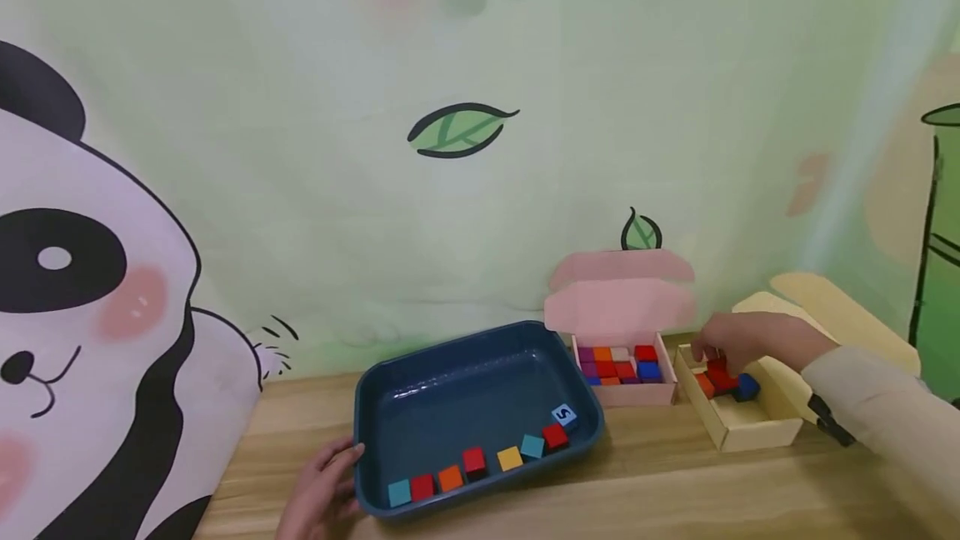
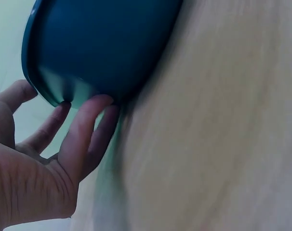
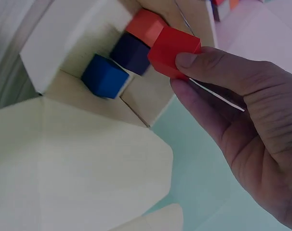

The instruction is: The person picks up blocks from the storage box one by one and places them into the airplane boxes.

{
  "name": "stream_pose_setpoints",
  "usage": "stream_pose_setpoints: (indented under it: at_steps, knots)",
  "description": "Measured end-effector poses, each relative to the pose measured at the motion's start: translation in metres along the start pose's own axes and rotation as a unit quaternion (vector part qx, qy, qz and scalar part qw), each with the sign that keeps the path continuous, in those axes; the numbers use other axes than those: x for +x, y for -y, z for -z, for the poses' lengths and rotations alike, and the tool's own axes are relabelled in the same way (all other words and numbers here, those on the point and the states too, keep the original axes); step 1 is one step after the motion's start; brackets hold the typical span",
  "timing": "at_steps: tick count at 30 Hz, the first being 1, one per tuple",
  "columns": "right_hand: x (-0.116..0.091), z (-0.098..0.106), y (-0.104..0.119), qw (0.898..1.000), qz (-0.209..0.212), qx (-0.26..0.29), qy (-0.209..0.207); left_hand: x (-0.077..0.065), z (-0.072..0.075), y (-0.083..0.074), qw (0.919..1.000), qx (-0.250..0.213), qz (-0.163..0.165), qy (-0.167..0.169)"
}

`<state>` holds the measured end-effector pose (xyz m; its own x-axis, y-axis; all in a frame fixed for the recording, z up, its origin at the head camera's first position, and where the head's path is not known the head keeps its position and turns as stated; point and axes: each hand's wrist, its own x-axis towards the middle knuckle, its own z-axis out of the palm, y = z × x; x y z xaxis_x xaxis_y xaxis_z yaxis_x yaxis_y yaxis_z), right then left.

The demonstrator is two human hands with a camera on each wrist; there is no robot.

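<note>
Red on each face that showed, a single cube was pinched between the thumb and fingers of the right hand, within or just above the cream box; whether it was touched by the cubes there could not be told. Just beside the grip, in the right wrist view, an orange cube and a dark cube were seen, with a blue cube set farther off. To the left of the grip was placed the pink box, stocked with coloured cubes. Farther left, beyond that, lay the dark blue tray, its long axis turned roughly left to right and its nearer end to the grip angled away. Along its front wall a loose row of cubes was arranged. At the end farthest from the grip, the tray was touched by spread fingertips of the left hand, the nearer hand to it.
</note>
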<state>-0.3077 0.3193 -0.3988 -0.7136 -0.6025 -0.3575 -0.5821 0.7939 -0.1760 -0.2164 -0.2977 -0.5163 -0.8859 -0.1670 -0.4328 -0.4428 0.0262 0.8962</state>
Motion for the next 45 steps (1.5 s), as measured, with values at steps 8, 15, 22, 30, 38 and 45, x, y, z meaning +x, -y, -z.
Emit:
stream_pose_setpoints:
  at_steps: [8,15,22,30,38,45]
  knots:
    - [0.004,0.001,0.009,1.0,-0.015,0.008,0.019,0.003,0.006,0.004,0.9996,-0.013,0.016,0.019]
    - [0.005,-0.008,0.009,0.999,-0.022,0.014,0.039,0.005,0.006,0.008,0.9995,-0.014,0.012,0.024]
    - [0.011,-0.01,0.004,0.999,-0.018,0.019,0.035,0.004,0.007,0.006,0.9992,-0.028,0.009,0.026]
    - [0.013,-0.006,0.002,0.999,-0.001,0.008,0.033,0.004,0.008,0.003,0.9993,-0.026,0.016,0.021]
    - [0.013,-0.012,0.005,0.996,-0.044,0.036,0.063,0.003,0.005,0.003,0.9991,-0.029,0.018,0.024]
    - [0.016,-0.016,0.006,0.995,-0.062,0.054,0.059,0.007,0.007,0.003,0.9994,-0.019,0.02,0.022]
